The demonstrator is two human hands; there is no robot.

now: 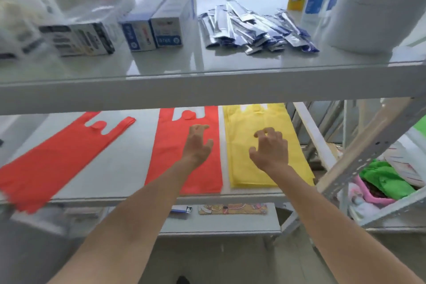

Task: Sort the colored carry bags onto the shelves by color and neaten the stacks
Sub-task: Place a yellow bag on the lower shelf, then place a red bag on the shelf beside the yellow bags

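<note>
Three flat stacks of carry bags lie on the middle shelf (129, 157). A red stack (53, 159) sits askew at the left, its near end hanging over the shelf's front edge. A second red stack (170, 152) lies straight in the middle, and a yellow stack (242, 145) lies just right of it. My left hand (198, 143) hovers over the middle red stack with loosely bent fingers, holding nothing. Over the yellow stack is my right hand (270, 147), fingers curled like a claw and empty. I cannot tell whether either hand touches the bags.
The upper shelf (207, 90) carries boxes (159, 27), a heap of blue and silver sachets (253, 27) and a white roll (373, 7). A slanted metal upright (373, 145) stands at the right. Behind it, green bags (387, 180) and pink items lie on a neighbouring rack.
</note>
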